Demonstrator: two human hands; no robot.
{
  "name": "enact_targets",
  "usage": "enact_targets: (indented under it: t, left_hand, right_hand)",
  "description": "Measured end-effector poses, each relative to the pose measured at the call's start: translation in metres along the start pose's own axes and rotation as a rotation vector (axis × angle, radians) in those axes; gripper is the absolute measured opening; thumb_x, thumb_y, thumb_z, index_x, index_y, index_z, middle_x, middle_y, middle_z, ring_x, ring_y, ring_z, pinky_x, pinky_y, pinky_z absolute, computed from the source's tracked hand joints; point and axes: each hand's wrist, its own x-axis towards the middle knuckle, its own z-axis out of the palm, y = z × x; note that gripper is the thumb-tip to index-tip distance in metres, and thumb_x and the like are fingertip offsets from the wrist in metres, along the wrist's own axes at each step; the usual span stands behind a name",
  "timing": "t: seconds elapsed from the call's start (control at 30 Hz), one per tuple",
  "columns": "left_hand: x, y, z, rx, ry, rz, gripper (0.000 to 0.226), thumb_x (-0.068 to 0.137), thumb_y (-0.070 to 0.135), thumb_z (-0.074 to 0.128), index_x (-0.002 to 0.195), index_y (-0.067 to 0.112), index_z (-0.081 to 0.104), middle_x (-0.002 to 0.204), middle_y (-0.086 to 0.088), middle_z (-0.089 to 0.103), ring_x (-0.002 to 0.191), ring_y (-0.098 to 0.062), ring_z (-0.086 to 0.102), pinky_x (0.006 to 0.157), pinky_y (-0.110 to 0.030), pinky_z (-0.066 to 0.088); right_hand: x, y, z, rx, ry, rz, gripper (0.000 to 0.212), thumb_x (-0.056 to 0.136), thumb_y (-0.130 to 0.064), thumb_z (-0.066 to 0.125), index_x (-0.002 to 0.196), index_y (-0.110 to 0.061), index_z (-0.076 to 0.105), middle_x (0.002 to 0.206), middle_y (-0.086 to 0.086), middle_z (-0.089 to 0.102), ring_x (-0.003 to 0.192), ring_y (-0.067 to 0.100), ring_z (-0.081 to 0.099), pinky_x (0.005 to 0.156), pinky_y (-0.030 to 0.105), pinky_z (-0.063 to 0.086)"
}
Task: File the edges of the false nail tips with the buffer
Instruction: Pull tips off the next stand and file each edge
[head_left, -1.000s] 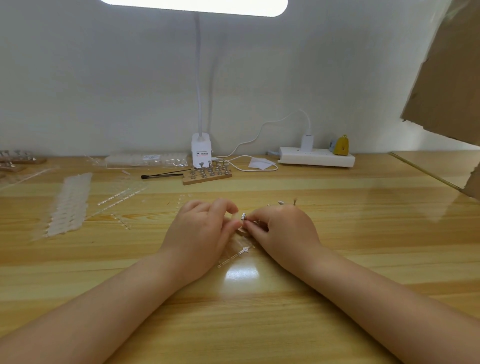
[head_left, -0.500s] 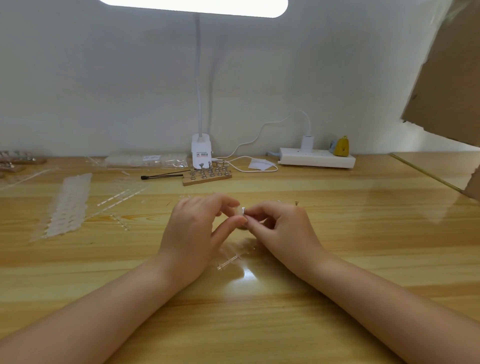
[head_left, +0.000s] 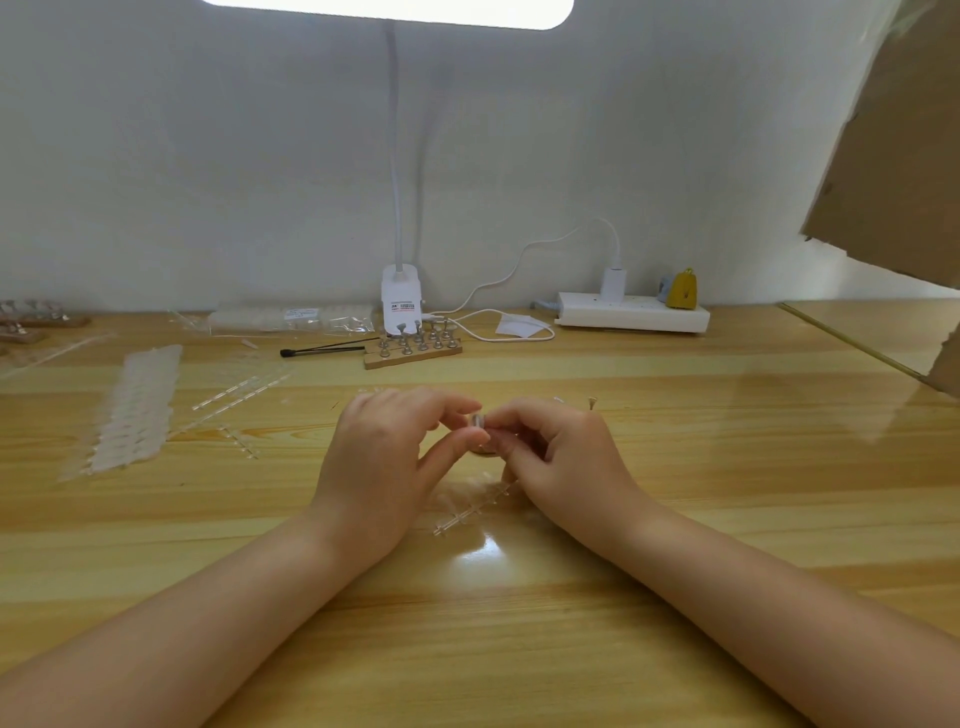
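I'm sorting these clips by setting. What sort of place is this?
Probably a small nail-craft workbench: a wooden table with strips of clear false nail tips, a wooden stand of nail holders, and a clip-on desk lamp.

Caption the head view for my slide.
Both hands pinch a small clear nail tip above the wooden table.
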Motion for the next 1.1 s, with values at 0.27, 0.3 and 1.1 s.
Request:
enact_targets:
  t: [0.27,0.3,1.1]
  left_hand:
    - [0.0024,-0.0001,-0.0011,-0.021,-0.001,-0.015,0.034,0.081,0.057,0.053,0.094,0.031,0.069,0.084,0.020,0.066,0.082,-0.005,0.059,0.083,-0.036,0.041]
    - [0.0023,-0.0005,-0.0015,-0.031,0.006,-0.022,0.034,0.080,0.058,0.054,0.094,0.032,0.069,0.083,0.020,0.066,0.082,-0.005,0.060,0.084,-0.036,0.041]
    - [0.0009,-0.0057,-0.0042,0.166,0.116,0.266,0.028,0.081,0.047,0.064,0.087,0.022,0.075,0.078,0.011,0.069,0.078,-0.013,0.064,0.078,-0.039,0.044]
  right_hand:
    - [-0.0014,0.0005,-0.0002,-0.007,-0.013,-0.041,0.011,0.089,-0.003,0.064,0.093,-0.011,0.071,0.080,0.004,0.067,0.061,0.012,0.063,0.062,0.023,0.052]
    - [-0.0015,0.0001,-0.0003,-0.008,-0.009,-0.053,0.011,0.089,-0.003,0.064,0.093,-0.011,0.071,0.080,0.004,0.067,0.061,0.013,0.063,0.062,0.025,0.052]
    - [0.0050,0.0006,-0.0058,0.390,-0.175,0.222,0.008,0.088,-0.026,0.069,0.083,-0.025,0.076,0.069,0.003,0.071,0.063,0.008,0.065,0.060,0.022,0.052]
